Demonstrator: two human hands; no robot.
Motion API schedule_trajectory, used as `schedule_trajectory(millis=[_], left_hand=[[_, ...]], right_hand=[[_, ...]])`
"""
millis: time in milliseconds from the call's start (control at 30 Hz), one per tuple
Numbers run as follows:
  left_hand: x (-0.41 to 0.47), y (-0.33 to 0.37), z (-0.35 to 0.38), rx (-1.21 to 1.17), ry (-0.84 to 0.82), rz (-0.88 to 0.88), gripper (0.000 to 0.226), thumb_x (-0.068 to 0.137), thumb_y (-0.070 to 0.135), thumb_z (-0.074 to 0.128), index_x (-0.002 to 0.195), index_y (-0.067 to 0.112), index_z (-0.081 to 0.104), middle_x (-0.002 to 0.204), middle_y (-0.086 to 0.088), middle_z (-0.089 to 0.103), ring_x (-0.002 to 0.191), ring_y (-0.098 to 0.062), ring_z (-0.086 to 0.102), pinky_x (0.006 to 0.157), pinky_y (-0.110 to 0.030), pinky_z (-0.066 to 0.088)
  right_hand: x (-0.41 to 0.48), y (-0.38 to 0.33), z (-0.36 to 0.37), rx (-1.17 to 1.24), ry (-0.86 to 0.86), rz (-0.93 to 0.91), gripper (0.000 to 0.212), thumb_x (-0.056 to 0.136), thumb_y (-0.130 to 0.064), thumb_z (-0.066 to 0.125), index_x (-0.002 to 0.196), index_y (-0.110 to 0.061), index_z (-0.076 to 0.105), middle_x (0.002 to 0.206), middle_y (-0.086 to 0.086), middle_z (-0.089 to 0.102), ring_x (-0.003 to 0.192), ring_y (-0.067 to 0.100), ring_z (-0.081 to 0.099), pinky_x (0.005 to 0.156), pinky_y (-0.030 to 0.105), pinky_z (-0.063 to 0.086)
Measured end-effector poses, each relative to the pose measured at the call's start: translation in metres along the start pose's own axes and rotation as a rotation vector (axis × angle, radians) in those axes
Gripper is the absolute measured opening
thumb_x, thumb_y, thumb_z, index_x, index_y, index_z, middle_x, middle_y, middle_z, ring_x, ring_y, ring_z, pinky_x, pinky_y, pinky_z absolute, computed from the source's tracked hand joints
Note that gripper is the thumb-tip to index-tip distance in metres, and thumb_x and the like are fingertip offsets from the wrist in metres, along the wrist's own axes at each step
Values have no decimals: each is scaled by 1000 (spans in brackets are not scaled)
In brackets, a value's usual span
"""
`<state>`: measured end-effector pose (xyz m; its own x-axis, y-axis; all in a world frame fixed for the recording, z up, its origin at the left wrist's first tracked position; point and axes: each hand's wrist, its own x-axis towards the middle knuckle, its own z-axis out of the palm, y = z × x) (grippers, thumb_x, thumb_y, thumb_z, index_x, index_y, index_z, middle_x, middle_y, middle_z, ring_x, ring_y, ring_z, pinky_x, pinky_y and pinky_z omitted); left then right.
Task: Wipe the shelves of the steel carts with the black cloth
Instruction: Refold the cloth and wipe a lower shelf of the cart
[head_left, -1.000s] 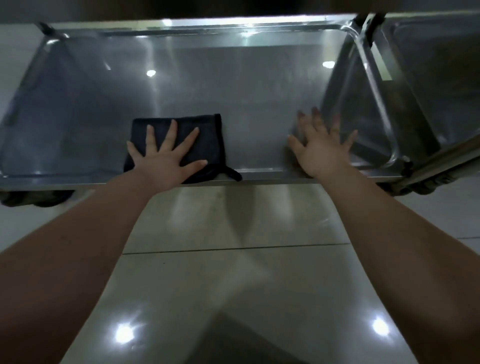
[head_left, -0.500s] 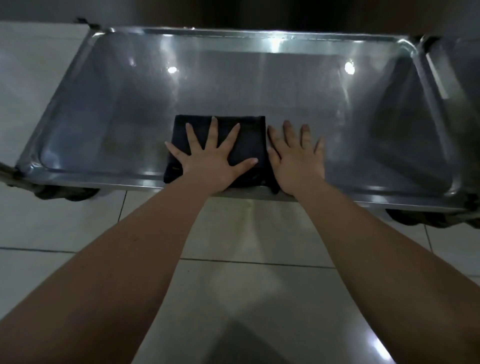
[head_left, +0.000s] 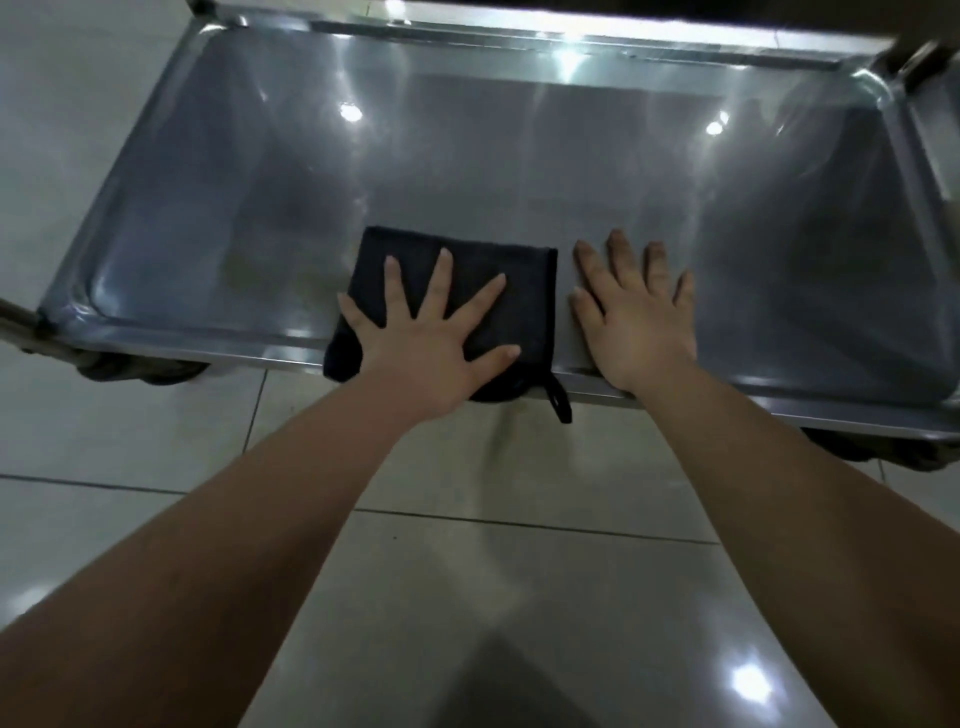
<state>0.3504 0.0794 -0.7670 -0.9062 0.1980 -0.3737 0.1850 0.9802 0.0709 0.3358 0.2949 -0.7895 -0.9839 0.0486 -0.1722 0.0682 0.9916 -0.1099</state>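
On one steel shelf (head_left: 519, 171), two flat hands: left hand (head_left: 431, 338) presses one black cloth (head_left: 524, 301), right hand (head_left: 639, 322) bare steel.

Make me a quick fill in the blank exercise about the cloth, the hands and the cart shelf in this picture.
The left hand presses flat on the ____ cloth.
The right hand rests on the steel shelf, to the ____ of the cloth.
The floor below is laid with ____.
Missing words: black; right; tiles.
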Motion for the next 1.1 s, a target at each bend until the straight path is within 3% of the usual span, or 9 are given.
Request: schedule_trajectory(millis=[167,333,467,600,767,1100], left_hand=[[3,-33,-7,-33,-61,-42,81,75,90,22,139,64,-20,156,17,-31,145,-33,-27,108,-73,-10],[28,-92,-19,-139,25,-239,82,74,90,27,142,64,-11,159,16,-25,146,-32,-23,108,-72,-10],[31,-95,-17,-103,63,-275,81,75,90,25,142,64,-12,160,13,-24,145,-37,-23,106,-74,-11],[32,-49,-11,-99,94,-226,81,78,89,24,144,60,-13,160,7,-26,143,-45,-24,102,-78,-12],[34,24,-7,-7,62,-12,84,79,88,24,146,56,-15,160,2,-28,140,-47,-28,98,-81,-11],[23,-71,-5,-68,124,-93,86,73,91,25,145,60,-9,162,12,-19,146,-35,-23,107,-74,-10]], right_hand=[[-1,1,-1,1,16,-20,54,102,-52,17,154,-41,3,164,-6,-3,149,29,-7,117,56,-4],[0,0,0,-2,8,-19,55,101,-52,17,153,-42,4,164,-5,-2,149,31,-7,117,56,-6],[0,-4,1,-38,11,-12,55,102,-51,15,154,-41,0,164,-4,-4,149,32,-8,117,58,-6],[-1,-6,3,-57,9,-6,55,101,-51,13,154,-41,-1,164,-4,-3,149,33,-7,116,60,-4],[1,-2,0,-20,12,-4,53,103,-48,17,154,-40,3,164,-5,-1,149,31,-7,115,61,-4],[-2,-5,-2,-39,2,2,54,102,-51,14,154,-41,4,164,-5,0,149,31,-5,116,57,-6]])
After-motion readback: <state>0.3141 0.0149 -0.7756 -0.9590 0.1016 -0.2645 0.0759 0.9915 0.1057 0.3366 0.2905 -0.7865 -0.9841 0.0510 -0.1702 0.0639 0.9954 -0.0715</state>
